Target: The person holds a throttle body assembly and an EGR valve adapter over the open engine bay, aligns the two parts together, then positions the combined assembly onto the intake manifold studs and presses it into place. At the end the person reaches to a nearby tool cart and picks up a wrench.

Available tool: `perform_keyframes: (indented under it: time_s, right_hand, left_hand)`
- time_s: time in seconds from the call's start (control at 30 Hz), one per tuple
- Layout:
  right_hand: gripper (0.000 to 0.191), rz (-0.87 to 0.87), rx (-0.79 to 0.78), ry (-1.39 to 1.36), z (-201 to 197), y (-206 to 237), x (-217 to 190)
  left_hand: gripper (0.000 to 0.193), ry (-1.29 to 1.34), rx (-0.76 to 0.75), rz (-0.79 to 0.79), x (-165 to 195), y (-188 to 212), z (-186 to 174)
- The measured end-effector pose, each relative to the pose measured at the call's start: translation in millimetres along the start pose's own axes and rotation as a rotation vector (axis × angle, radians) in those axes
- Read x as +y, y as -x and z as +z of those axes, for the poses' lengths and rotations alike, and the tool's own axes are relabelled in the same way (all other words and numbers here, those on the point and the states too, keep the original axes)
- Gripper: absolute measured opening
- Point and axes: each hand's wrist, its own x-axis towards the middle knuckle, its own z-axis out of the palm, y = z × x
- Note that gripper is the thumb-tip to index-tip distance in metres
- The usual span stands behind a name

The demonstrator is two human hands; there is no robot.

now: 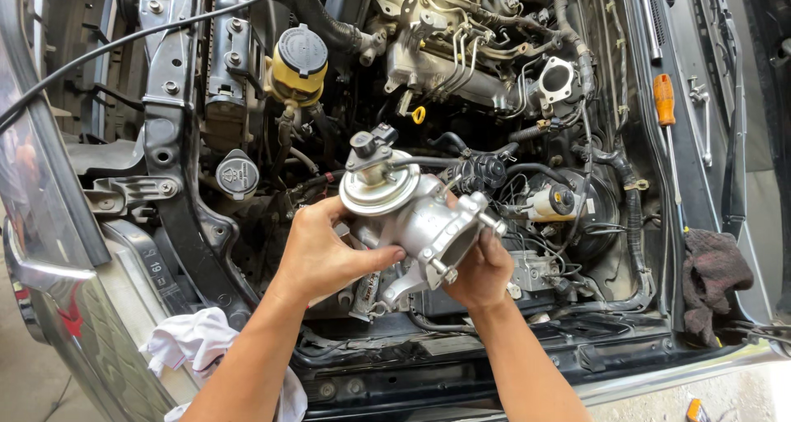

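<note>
- Valve body (412, 216): cast metal, held above the open engine bay (494, 84), long axis running upper left to lower right between my hands.
- Left hand (325, 253): I close it on the round-capped end.
- Right hand (482, 269): I cup the flanged end from below.

The silver cast-metal valve body (412, 216) looked matt and slightly rough, its round disc cap smoother. The yellow plastic reservoir (297, 72) appeared glossy; the crumpled white cloth (194, 344) and dark red rag (710, 278) looked soft.

1. A silver-grey metal valve body (416, 220) is showing a black cap.
2. A yellow reservoir (297, 69) is wearing a black lid.
3. An orange-handled screwdriver (664, 99) is lying near a dark maroon rag (710, 278).
4. A white cloth (196, 339) is showing.
</note>
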Motion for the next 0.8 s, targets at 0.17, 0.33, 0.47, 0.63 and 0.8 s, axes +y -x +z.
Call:
perform_keyframes:
  time_s: [0.17, 0.33, 0.47, 0.63, 0.8]
  right_hand:
    - [0.088, -0.01, 0.171, 0.138, 6, -1, 19]
    - [0.092, 0.048, 0.058, -0.079, 12, -2, 10]
    - [0.097, 0.101, -0.053, -0.194, 1, -9, -11]
    - [0.084, 0.48, 0.37, 0.208, -24, -1, -8]
    - [0.075, 0.431, 0.381, 0.016, -35, 11, 11]
  left_hand:
    - [0.056, 0.005, 0.191, 0.075, 0, 4, 12]
    - [0.054, -0.066, 0.239, 0.271, -4, 5, 24]
    - [0.056, 0.051, 0.045, 0.342, -11, 0, 15]
    - [0.062, 0.184, -0.226, 0.406, -10, -4, 11]
    - [0.067, 0.056, -0.254, 0.433, -11, -4, 18]
